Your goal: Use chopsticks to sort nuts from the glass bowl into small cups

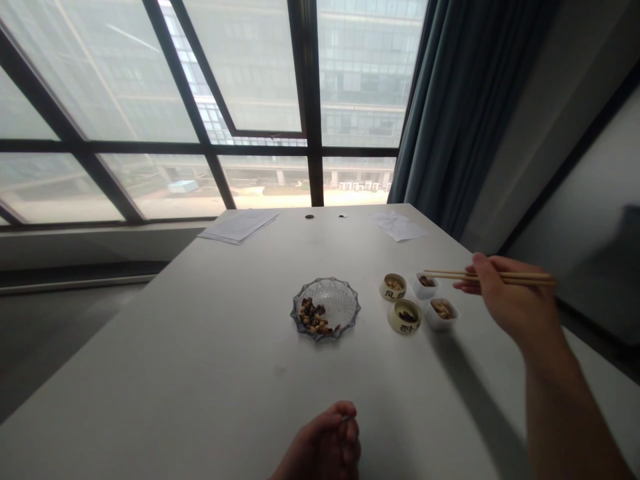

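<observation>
My right hand [510, 300] is raised at the right of the white table [200, 373] and shut on a pair of wooden chopsticks [493, 276]. The chopstick tips point left, just above a small white square bowl [425, 286] holding dark food. A second white bowl [441, 313] holds pale nuts. Two cream ceramic cups [393, 287] [405, 316] hold nuts too. A ribbed glass dish [345, 300] holds a pile of brown nuts [314, 317]. My left hand [325, 443] rests curled at the near edge, with a tiny pale speck at its fingers.
Loose sheets of paper [239, 225] and a thin paper sheet [399, 226] lie at the far edge of the table, near two small round holes [310, 217]. Behind stand a large window [310, 80] and a dark curtain [450, 113].
</observation>
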### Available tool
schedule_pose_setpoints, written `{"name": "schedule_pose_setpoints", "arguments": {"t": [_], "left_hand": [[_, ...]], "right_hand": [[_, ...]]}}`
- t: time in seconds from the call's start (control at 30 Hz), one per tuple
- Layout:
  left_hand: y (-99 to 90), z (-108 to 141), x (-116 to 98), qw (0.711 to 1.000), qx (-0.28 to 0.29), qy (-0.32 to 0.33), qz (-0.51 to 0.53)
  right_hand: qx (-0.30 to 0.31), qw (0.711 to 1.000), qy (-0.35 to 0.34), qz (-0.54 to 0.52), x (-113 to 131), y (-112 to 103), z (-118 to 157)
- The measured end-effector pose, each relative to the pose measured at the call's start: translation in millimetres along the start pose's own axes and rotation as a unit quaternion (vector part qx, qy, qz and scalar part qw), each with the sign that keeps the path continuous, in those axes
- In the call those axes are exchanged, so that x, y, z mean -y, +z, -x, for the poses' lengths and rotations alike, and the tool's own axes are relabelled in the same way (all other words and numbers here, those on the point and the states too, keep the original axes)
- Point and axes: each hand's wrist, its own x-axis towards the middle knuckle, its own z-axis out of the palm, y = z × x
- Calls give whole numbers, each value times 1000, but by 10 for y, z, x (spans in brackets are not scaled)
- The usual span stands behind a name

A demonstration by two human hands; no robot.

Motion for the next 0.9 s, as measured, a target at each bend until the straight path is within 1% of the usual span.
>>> {"name": "schedule_pose_setpoints", "arguments": {"t": [0.1, 0.2, 0.27, 0.33, 0.43, 0.5, 0.57, 0.73, 0.9], "left_hand": [[14, 7, -9, 1000, 0, -2, 2], [22, 6, -19, 1000, 2, -4, -1], [20, 0, -19, 1000, 3, -5, -3], [16, -6, -14, 1000, 3, -7, -4], [19, -4, -1, 1000, 3, -8, -1], [29, 3, 7, 1000, 4, -9, 1], [43, 7, 12, 1000, 6, -9, 2], [58, -6, 12, 1000, 5, 0, 4], [54, -10, 7, 1000, 6, -4, -1]], "right_hand": [[82, 996, 11, -19, 178, 259, 216], [186, 980, 21, -61, 238, 542, 474], [256, 963, 27, -74, 202, 721, 636], [310, 948, 18, -62, 128, 873, 765], [364, 931, -16, -28, 5, 1026, 885], [382, 924, -22, -22, -66, 1084, 930], [388, 921, -9, -30, -131, 1125, 964], [374, 925, 14, -56, -279, 1208, 1039], [366, 928, -2, -74, -372, 1257, 1076]]}}
